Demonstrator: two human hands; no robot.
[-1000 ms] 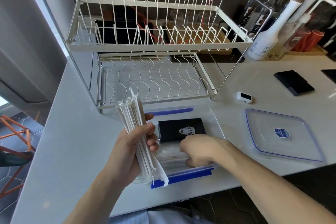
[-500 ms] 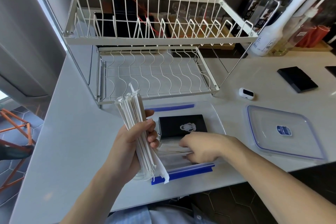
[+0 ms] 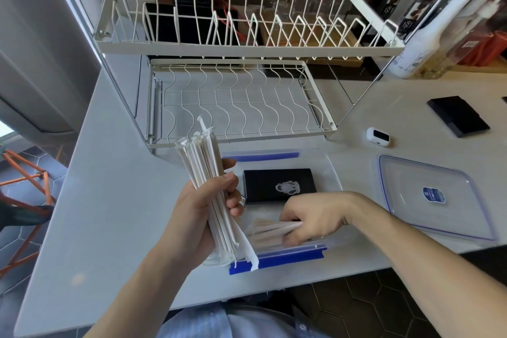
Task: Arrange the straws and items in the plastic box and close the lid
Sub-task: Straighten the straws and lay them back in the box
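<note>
Head view: left hand (image 3: 200, 208) closed around a thick bundle of white paper-wrapped straws (image 3: 212, 186), held near upright over the left end of the clear rectangular plastic box with blue clip edges (image 3: 333, 170). Right hand (image 3: 312, 218) is down inside the box, fingers pinched on a smaller sheaf of wrapped straws (image 3: 270, 228) lying flat along the near wall. Black rectangular case with a silver emblem (image 3: 279, 185) lies in the far half of the box. Clear flat lid with blue rim and label (image 3: 428, 197) rests on the white counter (image 3: 109, 200), well to the right, not on the box.

Handling, judged: straws light, wrappers thin and slippery, so the bundle fans and sheds loose ones. Grip mid-length, full wrap; ends crush easily. Lay parallel to the long wall.
</note>
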